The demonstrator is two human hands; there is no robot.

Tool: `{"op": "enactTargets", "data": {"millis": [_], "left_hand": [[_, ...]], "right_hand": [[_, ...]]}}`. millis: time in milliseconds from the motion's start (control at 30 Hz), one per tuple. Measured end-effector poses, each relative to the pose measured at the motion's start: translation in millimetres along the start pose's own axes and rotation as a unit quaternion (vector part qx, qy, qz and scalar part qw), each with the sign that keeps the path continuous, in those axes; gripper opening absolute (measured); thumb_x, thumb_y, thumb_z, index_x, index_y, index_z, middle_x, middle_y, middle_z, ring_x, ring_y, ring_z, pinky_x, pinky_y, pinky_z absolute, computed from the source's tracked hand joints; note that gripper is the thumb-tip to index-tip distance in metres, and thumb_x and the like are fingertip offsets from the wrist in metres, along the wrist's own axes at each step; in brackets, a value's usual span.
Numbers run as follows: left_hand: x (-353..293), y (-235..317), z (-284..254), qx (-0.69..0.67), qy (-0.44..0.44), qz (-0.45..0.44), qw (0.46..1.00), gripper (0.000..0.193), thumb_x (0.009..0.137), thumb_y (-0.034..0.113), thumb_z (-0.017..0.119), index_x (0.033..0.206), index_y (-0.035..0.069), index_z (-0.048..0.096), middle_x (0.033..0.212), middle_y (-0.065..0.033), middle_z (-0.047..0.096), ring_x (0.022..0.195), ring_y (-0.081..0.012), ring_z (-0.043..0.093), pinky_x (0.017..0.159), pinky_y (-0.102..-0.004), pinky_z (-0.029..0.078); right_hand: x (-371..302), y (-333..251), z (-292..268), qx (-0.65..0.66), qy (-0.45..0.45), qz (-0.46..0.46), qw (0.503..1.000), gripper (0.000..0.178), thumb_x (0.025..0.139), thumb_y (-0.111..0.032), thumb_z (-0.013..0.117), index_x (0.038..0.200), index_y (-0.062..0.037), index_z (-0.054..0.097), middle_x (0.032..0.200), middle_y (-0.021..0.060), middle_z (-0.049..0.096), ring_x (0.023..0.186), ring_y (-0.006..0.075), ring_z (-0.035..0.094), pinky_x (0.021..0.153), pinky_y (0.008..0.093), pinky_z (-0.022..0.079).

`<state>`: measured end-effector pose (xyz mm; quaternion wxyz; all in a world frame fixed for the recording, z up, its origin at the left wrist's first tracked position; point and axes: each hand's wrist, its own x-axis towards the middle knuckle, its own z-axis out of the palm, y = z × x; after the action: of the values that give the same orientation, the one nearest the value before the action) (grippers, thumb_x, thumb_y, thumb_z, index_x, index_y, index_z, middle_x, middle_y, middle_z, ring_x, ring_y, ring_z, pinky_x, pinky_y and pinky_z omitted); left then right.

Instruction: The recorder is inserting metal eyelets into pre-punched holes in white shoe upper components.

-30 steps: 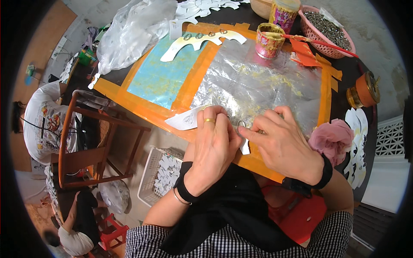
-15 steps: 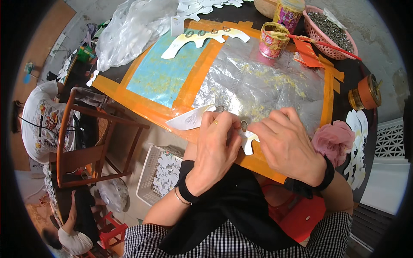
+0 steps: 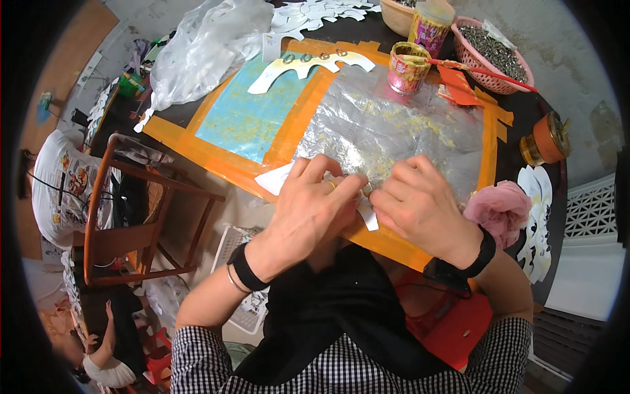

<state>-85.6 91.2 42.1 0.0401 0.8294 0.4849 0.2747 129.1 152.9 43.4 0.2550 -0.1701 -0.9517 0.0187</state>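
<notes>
Strip between two hands, just below the frame's middle

I see the strip (image 3: 369,218) over the near edge of the mat (image 3: 394,121), its white ends showing either side of the left hand (image 3: 314,207). Those fingers are bent and closed on it, though some tips are hidden. The right hand (image 3: 420,207) has thumb and fingertips drawn together beside a small ring (image 3: 367,188); whether they grip it or only press, I can't tell from my end.

I'd let the left hand alone steady the strip and have the right fingertips bear lightly and squarely, so the ring doesn't skate. The strip looks thin and could crease, so I'd support it right under the pressed spot. At upper centre, the ringed strip (image 3: 312,65) makes a fair reference for spacing. Yellow smears on the mat look sticky; I'd keep fingertips off them. The pink cloth (image 3: 500,209), at centre right, sits near the right wrist, while the tub (image 3: 408,73) stands well apart at upper right.
</notes>
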Motion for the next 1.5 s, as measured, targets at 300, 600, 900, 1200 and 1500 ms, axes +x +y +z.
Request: {"op": "enactTargets", "data": {"millis": [300, 600, 900, 1200, 1500], "left_hand": [[1, -17, -4, -0.001, 0.021, 0.039, 0.999, 0.030, 0.077, 0.017, 0.078, 0.105, 0.015, 0.068, 0.079, 0.0010, 0.067, 0.101, -0.0216, 0.057, 0.087, -0.0378, 0.041], [-10, -12, 2, 0.019, 0.026, 0.045, 0.998, 0.023, 0.078, 0.023, 0.079, 0.100, 0.018, 0.074, 0.086, 0.0017, 0.069, 0.101, -0.0226, 0.057, 0.088, -0.0386, 0.040], [-7, 3, 15, 0.079, 0.068, 0.027, 0.994, 0.016, 0.075, 0.023, 0.078, 0.088, 0.015, 0.072, 0.081, 0.0031, 0.066, 0.097, -0.0214, 0.058, 0.086, -0.0376, 0.042], [-7, 1, 19, 0.118, 0.041, 0.043, 0.991, 0.023, 0.078, 0.018, 0.075, 0.099, 0.013, 0.068, 0.091, 0.0002, 0.065, 0.099, -0.0217, 0.059, 0.088, -0.0374, 0.042], [-12, 6, 20, 0.042, 0.066, -0.002, 0.997, 0.026, 0.077, 0.015, 0.076, 0.101, 0.014, 0.067, 0.096, -0.0018, 0.064, 0.104, -0.0238, 0.060, 0.089, -0.0391, 0.042]], "right_hand": [[6, -9, 2, -0.106, -0.023, -0.073, 0.991, 0.005, 0.074, -0.012, 0.065, 0.075, -0.0090, 0.061, 0.075, 0.0033, 0.058, 0.084, 0.0202, 0.059, 0.086, 0.0377, 0.046], [2, 6, 9, 0.050, 0.040, 0.015, 0.998, 0.009, 0.076, -0.009, 0.071, 0.080, -0.0082, 0.064, 0.076, 0.0032, 0.061, 0.080, 0.0212, 0.062, 0.081, 0.0371, 0.044], [3, 10, 9, 0.115, 0.004, 0.101, 0.988, 0.008, 0.078, -0.009, 0.072, 0.084, -0.0076, 0.066, 0.081, 0.0034, 0.067, 0.081, 0.0227, 0.063, 0.077, 0.0362, 0.041], [2, 8, 5, 0.145, -0.004, 0.105, 0.984, 0.010, 0.080, -0.010, 0.072, 0.089, -0.0075, 0.068, 0.086, 0.0035, 0.068, 0.084, 0.0230, 0.063, 0.078, 0.0365, 0.042], [-2, 10, 9, 0.137, -0.013, 0.107, 0.985, 0.011, 0.084, -0.011, 0.072, 0.092, -0.0083, 0.066, 0.087, 0.0045, 0.067, 0.088, 0.0238, 0.063, 0.079, 0.0374, 0.041]]}}
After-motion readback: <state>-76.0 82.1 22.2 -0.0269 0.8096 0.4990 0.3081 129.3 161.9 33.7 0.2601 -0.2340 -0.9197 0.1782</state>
